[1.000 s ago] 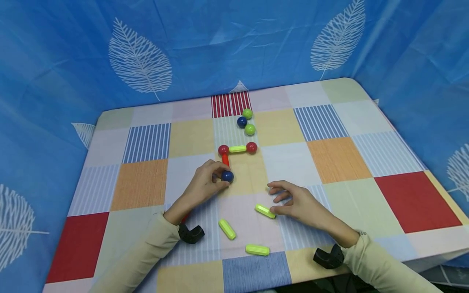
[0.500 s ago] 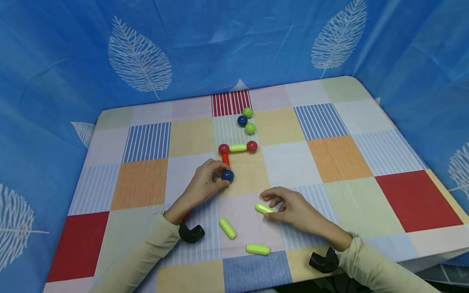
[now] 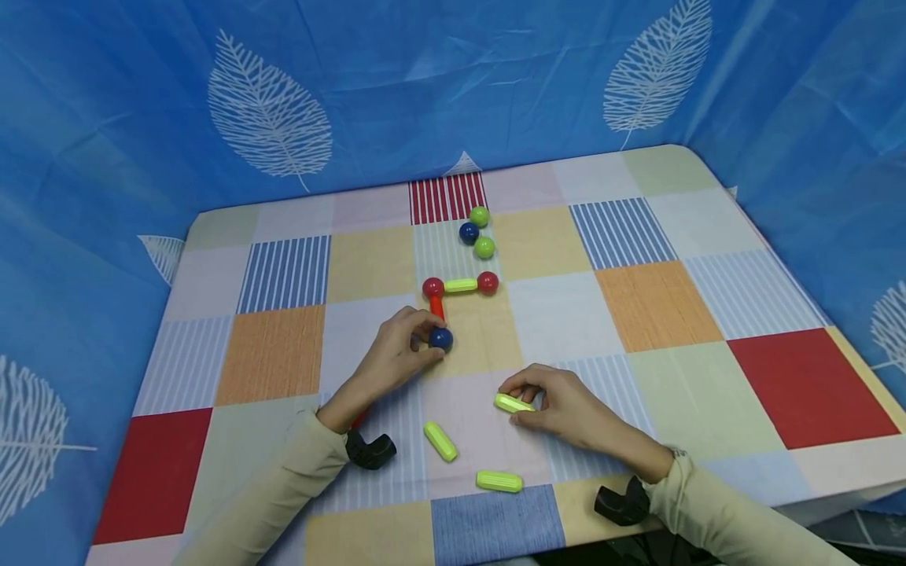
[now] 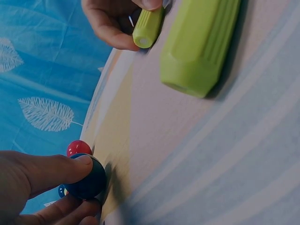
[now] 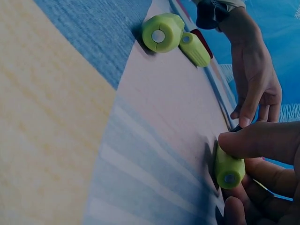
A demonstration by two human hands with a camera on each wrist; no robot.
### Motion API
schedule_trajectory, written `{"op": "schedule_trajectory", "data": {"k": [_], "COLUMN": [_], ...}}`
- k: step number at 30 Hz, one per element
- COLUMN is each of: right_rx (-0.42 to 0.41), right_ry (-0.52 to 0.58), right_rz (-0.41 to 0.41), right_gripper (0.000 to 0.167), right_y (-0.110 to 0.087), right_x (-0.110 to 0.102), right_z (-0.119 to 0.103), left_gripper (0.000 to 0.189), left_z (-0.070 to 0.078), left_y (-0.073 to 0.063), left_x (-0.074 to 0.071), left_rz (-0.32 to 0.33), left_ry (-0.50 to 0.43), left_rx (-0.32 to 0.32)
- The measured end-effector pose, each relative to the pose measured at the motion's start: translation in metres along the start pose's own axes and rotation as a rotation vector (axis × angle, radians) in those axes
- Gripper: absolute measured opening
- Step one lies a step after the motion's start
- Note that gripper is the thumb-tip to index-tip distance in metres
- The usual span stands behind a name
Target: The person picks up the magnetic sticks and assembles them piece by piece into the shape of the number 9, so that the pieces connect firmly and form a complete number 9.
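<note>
My left hand (image 3: 392, 350) pinches a dark blue ball (image 3: 441, 339) between thumb and fingers, low over the table. A red rod (image 3: 437, 307) runs from that ball to a red ball (image 3: 433, 288). From there a yellow-green rod (image 3: 461, 285) reaches a second red ball (image 3: 487, 283), making an angled chain. To the right, my right hand (image 3: 566, 402) holds a loose yellow-green magnetic rod (image 3: 513, 403) with thumb and fingertips. In the right wrist view the thumb lies along this rod (image 5: 229, 171), and a silvery disc shows in its end.
Two more yellow-green rods, one slanted (image 3: 440, 442) and one lying crosswise (image 3: 499, 481), are nearer the front edge. Behind the chain sit a green ball (image 3: 479, 217), a blue ball (image 3: 469, 233) and another green ball (image 3: 484, 248). A red piece (image 3: 360, 417) is mostly hidden by the left wrist.
My right hand has come down and slightly left onto the loose yellow-green rod, and its fingers have closed around it. The left hand stays on the blue ball.
</note>
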State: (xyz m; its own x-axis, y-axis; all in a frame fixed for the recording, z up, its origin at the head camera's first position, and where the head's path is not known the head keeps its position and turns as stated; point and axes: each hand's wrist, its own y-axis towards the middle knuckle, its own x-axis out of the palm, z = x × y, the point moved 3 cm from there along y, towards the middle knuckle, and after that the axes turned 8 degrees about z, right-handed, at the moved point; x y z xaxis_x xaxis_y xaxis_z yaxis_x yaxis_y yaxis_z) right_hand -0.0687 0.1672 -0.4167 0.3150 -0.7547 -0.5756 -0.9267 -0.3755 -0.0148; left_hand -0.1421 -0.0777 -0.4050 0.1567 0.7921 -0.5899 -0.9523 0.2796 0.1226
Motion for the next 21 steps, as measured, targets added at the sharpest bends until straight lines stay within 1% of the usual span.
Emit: {"op": "schedule_trajectory", "data": {"k": [5, 10, 12, 15, 18, 21], "right_rx": [-0.007, 0.013, 0.007, -0.025, -0.067, -0.091], "right_ry": [-0.018, -0.047, -0.073, -0.115, -0.162, -0.191], "right_rz": [-0.012, 0.015, 0.037, 0.050, 0.031, -0.002], "right_gripper": [0.032, 0.031, 0.031, 0.031, 0.031, 0.030], "right_y": [0.005, 0.017, 0.026, 0.041, 0.057, 0.072], "right_x": [-0.005, -0.022, -0.031, -0.043, -0.052, -0.056], "right_z": [-0.001, -0.002, -0.003, -0.004, -0.006, -0.009], "left_gripper": [0.031, 0.032, 0.032, 0.032, 0.032, 0.032], "left_z": [0.000, -0.002, -0.002, -0.002, -0.002, -0.002], "left_y": [0.000, 0.000, 0.000, 0.001, 0.001, 0.002], "left_x": [0.000, 0.000, 0.000, -0.001, -0.002, -0.002], "left_rz": [-0.003, -0.010, -0.011, -0.009, -0.008, -0.007], "left_ry": [-0.001, -0.013, -0.013, -0.010, -0.009, -0.012], "left_rx": [-0.001, 0.002, 0.003, 0.004, 0.006, 0.011]}}
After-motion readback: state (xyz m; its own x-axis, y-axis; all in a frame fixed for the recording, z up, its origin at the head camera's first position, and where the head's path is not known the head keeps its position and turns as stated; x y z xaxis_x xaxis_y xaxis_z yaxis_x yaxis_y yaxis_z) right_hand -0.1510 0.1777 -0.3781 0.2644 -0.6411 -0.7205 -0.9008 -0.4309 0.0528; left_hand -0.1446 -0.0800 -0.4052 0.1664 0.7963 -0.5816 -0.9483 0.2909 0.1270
